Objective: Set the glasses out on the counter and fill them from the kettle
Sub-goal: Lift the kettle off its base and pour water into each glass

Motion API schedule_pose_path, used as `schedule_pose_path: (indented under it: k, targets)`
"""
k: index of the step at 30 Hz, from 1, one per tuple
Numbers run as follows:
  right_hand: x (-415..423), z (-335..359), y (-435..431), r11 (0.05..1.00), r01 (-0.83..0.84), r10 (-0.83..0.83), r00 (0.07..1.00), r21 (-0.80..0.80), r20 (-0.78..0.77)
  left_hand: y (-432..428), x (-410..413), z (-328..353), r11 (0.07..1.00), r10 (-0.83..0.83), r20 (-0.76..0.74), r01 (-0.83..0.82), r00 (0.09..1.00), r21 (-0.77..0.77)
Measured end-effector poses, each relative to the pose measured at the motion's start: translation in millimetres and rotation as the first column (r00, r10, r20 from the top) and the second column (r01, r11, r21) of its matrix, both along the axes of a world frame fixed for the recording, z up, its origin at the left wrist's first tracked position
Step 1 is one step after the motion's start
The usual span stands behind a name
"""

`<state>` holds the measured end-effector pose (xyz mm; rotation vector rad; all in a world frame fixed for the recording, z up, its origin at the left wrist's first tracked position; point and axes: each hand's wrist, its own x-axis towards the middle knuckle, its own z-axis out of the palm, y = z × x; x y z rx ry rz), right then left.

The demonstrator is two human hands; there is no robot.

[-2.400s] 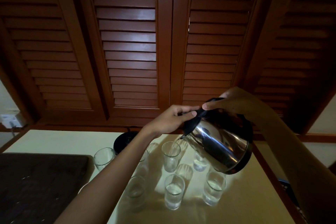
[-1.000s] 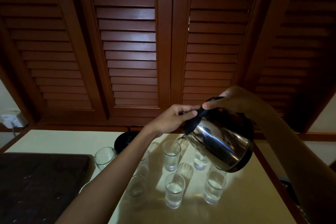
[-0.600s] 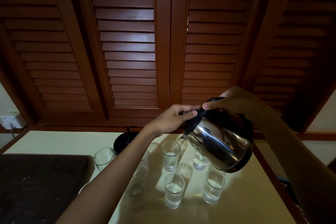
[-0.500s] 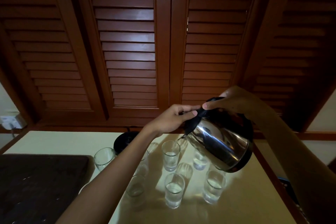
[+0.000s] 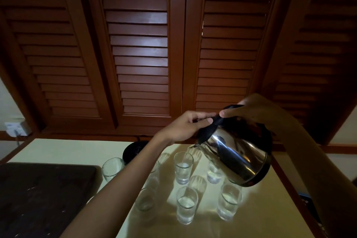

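**Kettle tipped over the middle glass**

Landmark: the steel kettle (image 5: 236, 157), held in the air over the pale surface (image 5: 260, 216), tilted spout-down toward the left.

Far left of the kettle: a dark board or tray (image 5: 42, 195) lay on the surface. Between it and the kettle stood an empty glass (image 5: 113, 168), and just behind that glass the black kettle base (image 5: 135, 149), nothing on it.

Nearer the kettle, under the left forearm: two more glasses (image 5: 145, 199), dim and partly hidden; contents could not be read.

Left hand (image 5: 185, 127): reached in from the lower left, its grip narrow, thumb and fingertips pinched on the black lid edge right above the spout.

Directly below the spout: the receiving glass (image 5: 183, 167), upright, roughly half full, a thin stream running into it from the spout. In front of it, nearer the camera, a second filled glass (image 5: 187, 205).

Beneath the kettle body: one glass (image 5: 213, 174) with water, partly hidden by the steel; another filled glass (image 5: 229, 202) stood below the kettle's lower rim.

Right hand (image 5: 253, 111): on top of the kettle, grip closed around the black handle, carrying the weight.

Behind everything: brown louvred shutters (image 5: 141, 48).
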<state>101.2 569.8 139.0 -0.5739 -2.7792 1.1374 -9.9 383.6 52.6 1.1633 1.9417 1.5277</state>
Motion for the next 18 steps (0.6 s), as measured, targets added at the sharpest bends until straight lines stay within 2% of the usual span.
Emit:
schedule_pose_path:
  k: [10,18]
  targets:
    - [5,-1,11,0.997,0.002,-0.009,0.996,-0.073,-0.088,7,-1,9,1.000,-0.022,-0.045,0.023,0.999,0.011]
    - [-10,8,16,0.993,-0.018,0.001,0.989,-0.116,-0.149,3,-13,36,1.000,-0.028,-0.137,0.028,0.990,-0.001]
